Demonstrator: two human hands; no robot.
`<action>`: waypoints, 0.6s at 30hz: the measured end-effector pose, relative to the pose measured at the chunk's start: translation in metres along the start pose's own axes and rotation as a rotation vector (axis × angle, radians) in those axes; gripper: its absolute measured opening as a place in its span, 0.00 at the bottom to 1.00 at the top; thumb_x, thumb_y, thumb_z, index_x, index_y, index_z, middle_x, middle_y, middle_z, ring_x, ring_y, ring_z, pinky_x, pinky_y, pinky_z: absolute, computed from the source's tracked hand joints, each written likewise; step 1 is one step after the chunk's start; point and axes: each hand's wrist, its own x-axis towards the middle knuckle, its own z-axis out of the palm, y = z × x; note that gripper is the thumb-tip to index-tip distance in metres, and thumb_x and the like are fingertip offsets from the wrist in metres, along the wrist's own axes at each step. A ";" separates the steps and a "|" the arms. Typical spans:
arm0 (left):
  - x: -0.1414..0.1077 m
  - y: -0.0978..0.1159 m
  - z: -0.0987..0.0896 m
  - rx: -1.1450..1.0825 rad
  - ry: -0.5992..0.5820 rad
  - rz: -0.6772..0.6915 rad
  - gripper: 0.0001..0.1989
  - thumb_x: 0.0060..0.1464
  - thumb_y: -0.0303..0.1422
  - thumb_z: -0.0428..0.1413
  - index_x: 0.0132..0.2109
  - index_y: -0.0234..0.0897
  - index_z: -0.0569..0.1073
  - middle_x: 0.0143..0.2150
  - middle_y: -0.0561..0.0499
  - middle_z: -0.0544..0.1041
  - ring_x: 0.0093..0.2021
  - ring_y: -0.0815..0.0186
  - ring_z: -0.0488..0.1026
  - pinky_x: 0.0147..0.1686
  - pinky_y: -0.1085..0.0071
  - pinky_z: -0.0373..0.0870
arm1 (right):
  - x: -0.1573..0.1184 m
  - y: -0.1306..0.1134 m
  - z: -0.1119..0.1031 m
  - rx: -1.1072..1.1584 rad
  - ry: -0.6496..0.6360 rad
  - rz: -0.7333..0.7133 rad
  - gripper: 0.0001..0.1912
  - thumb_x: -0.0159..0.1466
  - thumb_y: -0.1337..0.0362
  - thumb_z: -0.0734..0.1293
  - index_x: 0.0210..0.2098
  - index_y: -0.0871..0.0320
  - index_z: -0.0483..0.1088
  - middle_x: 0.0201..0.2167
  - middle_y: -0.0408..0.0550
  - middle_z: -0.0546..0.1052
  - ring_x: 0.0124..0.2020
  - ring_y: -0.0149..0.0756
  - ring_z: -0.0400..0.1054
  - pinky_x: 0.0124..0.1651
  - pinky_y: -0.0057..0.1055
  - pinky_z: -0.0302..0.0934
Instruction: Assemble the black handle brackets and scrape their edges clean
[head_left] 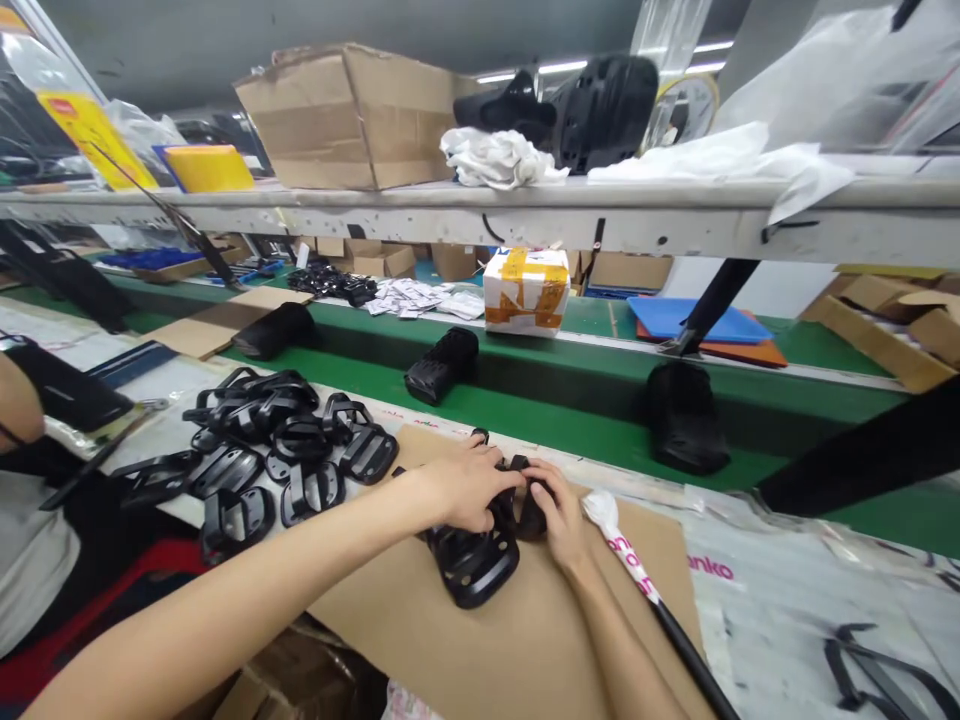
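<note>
Several black plastic pedals with straps lie on a brown cardboard sheet (420, 640) in front of me. My left hand (469, 488) reaches over them from the left, its fingers bent down onto a black strapped pedal. Opposite it, my right hand (559, 510) curls its fingers and thumb around the right side of the same strapped pedal (529, 515). Another black pedal (480, 575) rests nearer to me, just below my left hand, its holed plate facing up. My fingers partly hide the parts between both hands.
A heap of similar pedals (277, 430) lies to the left. A black rod with a plastic-wrapped end (626, 550) lies right of my right hand. Beyond runs a green conveyor belt (360, 360) carrying dark bundles (442, 365). A shelf (420, 215) crosses above. Someone's arm shows at far left.
</note>
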 end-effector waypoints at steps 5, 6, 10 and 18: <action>-0.024 -0.004 0.033 -0.083 0.286 -0.044 0.31 0.54 0.29 0.58 0.66 0.40 0.67 0.64 0.37 0.67 0.68 0.46 0.62 0.70 0.47 0.54 | -0.003 0.000 0.001 -0.030 0.015 -0.015 0.12 0.67 0.54 0.67 0.40 0.56 0.76 0.51 0.55 0.75 0.55 0.51 0.68 0.62 0.51 0.59; -0.029 0.000 0.040 -0.099 0.333 -0.075 0.31 0.55 0.28 0.58 0.66 0.40 0.67 0.67 0.37 0.64 0.71 0.45 0.57 0.71 0.46 0.52 | -0.002 0.001 0.002 -0.039 0.024 -0.012 0.11 0.67 0.55 0.67 0.38 0.56 0.75 0.50 0.55 0.75 0.54 0.51 0.68 0.61 0.51 0.59; -0.049 0.026 0.064 -0.204 0.433 -0.162 0.31 0.56 0.28 0.58 0.67 0.43 0.64 0.74 0.40 0.54 0.75 0.47 0.46 0.72 0.43 0.51 | -0.003 0.007 0.003 -0.067 0.064 0.013 0.11 0.68 0.56 0.65 0.36 0.56 0.73 0.46 0.54 0.76 0.51 0.49 0.70 0.59 0.49 0.61; -0.046 0.056 0.092 -0.342 0.497 -0.159 0.29 0.57 0.25 0.54 0.66 0.41 0.66 0.74 0.39 0.55 0.76 0.49 0.44 0.72 0.41 0.47 | -0.006 0.011 0.004 -0.085 0.054 0.032 0.18 0.69 0.55 0.65 0.55 0.56 0.67 0.52 0.55 0.75 0.54 0.45 0.72 0.59 0.46 0.66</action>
